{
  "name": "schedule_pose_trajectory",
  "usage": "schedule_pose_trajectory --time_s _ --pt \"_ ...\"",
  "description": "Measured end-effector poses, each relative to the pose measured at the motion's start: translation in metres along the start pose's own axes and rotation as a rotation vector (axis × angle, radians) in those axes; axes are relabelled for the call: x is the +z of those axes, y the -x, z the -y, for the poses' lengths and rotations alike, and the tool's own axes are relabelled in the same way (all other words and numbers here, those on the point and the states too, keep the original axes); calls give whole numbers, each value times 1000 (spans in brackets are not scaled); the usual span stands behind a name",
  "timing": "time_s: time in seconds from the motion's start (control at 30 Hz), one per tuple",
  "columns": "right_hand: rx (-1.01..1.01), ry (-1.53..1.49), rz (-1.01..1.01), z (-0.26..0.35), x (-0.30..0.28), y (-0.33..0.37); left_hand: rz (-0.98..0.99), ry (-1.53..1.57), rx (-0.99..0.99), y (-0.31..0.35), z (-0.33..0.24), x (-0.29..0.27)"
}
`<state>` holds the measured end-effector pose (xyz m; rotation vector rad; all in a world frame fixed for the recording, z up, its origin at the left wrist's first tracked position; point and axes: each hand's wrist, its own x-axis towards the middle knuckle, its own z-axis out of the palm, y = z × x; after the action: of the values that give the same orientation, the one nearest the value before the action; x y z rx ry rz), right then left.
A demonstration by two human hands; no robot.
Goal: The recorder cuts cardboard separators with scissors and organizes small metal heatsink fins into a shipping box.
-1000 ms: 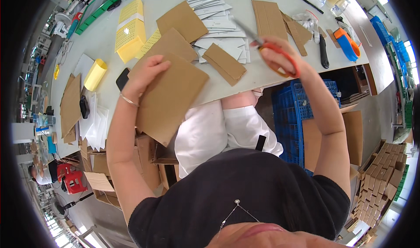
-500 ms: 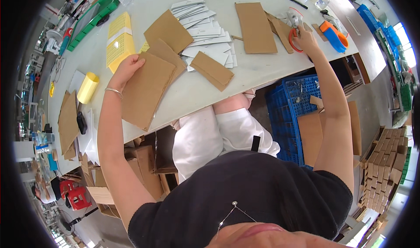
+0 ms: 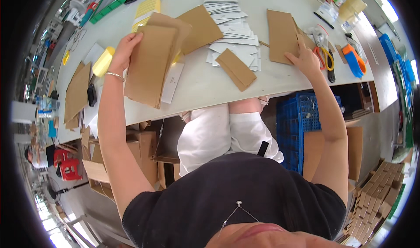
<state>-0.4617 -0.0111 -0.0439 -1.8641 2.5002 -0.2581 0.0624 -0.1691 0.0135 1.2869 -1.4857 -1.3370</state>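
Observation:
My left hand (image 3: 127, 51) grips several brown cardboard sheets (image 3: 148, 68) by their left edge, tilted up off the table. A white flat piece (image 3: 173, 81) shows beneath them. My right hand (image 3: 306, 60) has its fingers spread at the right edge of another cardboard sheet (image 3: 280, 35) and holds nothing. Just right of that hand lie scissors with red (image 3: 319, 57) and yellow handles (image 3: 329, 59). Between my hands are a square cardboard sheet (image 3: 201, 29), a pile of white flat pieces (image 3: 234, 33) and a small folded cardboard piece (image 3: 236, 70).
An orange and blue tape holder (image 3: 354, 62) stands at the right. Yellow perforated material (image 3: 146, 11) and a yellow roll (image 3: 104, 61) lie on the left, near more cardboard (image 3: 78, 94). A blue crate (image 3: 289, 130) is below the table edge.
My right hand has let go of the scissors and moved left onto the cardboard sheet. My left hand has raised its cardboard sheets, uncovering the white piece beneath. The view has shifted.

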Motion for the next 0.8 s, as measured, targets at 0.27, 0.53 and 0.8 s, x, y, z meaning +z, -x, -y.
schedule_pose_trajectory --time_s 0.27,0.53,0.8 --pt "203 -1075 -55 -42 36 -27 -328 253 10 39 21 -57" --pt "132 -1654 -96 -8 13 -4 -632 111 -59 60 83 -124" --pt "14 -1710 103 43 19 54 -1070 -752 23 44 122 -137"
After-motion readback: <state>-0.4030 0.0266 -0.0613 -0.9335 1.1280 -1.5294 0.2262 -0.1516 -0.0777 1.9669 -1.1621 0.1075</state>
